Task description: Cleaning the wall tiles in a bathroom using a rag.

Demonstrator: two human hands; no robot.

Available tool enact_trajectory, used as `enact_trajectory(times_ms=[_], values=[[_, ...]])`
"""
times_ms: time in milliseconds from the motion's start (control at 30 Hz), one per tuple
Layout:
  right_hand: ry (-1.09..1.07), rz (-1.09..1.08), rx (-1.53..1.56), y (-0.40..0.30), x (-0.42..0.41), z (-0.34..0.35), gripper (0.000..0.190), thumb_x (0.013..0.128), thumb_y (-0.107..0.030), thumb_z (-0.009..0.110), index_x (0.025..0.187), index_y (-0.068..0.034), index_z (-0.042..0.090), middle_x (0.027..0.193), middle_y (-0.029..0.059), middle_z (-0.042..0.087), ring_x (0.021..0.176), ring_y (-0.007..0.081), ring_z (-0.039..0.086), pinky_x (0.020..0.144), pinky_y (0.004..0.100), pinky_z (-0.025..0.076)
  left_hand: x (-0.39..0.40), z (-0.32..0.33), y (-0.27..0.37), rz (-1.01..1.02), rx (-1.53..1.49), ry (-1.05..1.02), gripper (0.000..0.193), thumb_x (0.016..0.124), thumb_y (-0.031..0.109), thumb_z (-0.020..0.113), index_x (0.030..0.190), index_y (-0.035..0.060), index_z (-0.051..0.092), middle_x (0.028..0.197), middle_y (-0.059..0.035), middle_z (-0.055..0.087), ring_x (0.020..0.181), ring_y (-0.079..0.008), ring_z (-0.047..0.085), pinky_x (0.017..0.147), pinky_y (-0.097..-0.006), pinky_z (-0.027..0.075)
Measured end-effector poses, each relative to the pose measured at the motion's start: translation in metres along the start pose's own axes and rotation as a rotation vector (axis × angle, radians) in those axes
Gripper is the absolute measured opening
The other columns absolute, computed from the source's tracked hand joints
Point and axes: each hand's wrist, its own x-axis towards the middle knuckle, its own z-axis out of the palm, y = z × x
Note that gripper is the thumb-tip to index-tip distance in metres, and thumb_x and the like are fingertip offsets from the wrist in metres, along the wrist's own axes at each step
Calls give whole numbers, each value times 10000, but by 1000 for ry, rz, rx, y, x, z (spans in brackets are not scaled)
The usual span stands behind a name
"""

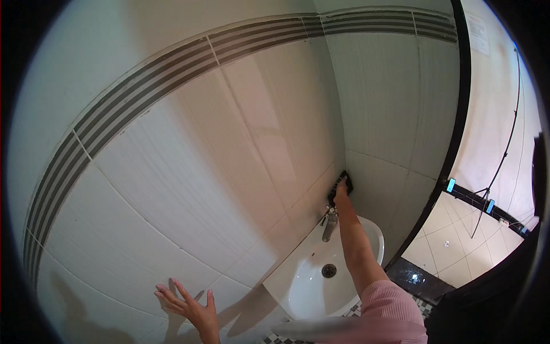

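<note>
My right hand (342, 188) reaches over the white ceramic washbasin (296, 296) and presses a dark cloth with pale stripes (349, 182) to the tiles at the corner. Part of the cloth is hidden behind the hand. Just below it stands the chrome faucet (330, 227), mounted on the basin's back ledge. On the other side, my left hand (189, 305) has its fingers spread and holds nothing. It is close to the pale tiled wall (172, 232); whether the fingertips touch the tiles I cannot tell.
A round drain (329, 271) sits in the basin. A dark-framed doorway (463, 86) lies to the right, with a dark threshold (414, 275) and a beige tiled floor (451, 228) beyond. A thin black stand (485, 193) is out there. Checkered floor tiles (423, 307) show below.
</note>
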Motion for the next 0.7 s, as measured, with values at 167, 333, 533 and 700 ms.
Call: enact_trajectory(times_ms=[167, 333, 533, 700], values=[[-95, -41, 158, -24, -22, 20, 792, 917, -609, 278, 1457, -51, 120, 1518, 139, 133, 1386, 310, 153, 1117, 459, 123, 2, 9, 3, -68, 85, -27, 1232, 518, 214, 874, 1468, 128, 93, 1497, -238, -91, 1382, -438, -47, 1056, -639, 124], [6, -975, -305, -49, -137, 77, 651, 956, -460, 346, 1424, -20, 240, 1474, 260, 164, 1356, 410, 176, 1099, 513, 127, 4, 14, 2, -35, 78, 2, 1229, 528, 166, 867, 1465, 128, 72, 1493, -246, -98, 1375, -453, -37, 1057, -634, 150], [-468, -1841, -718, -7, -274, 58, 714, 840, -427, 587, 1430, -160, 288, 1505, 199, 112, 1380, 416, 103, 1066, 595, 122, 1, 15, 3, -22, 154, 35, 1270, 497, 212, 881, 1466, 133, 64, 1498, -219, -113, 1384, -412, -63, 1096, -582, 137], [-148, -1775, -618, -37, -194, 47, 765, 796, -467, 612, 1397, -82, 338, 1391, 285, 267, 1296, 476, 224, 1051, 591, 159, 2, 23, -1, -65, 203, 34, 1299, 489, 217, 886, 1467, 142, 34, 1493, -230, -128, 1383, -414, -80, 1080, -610, 132]])
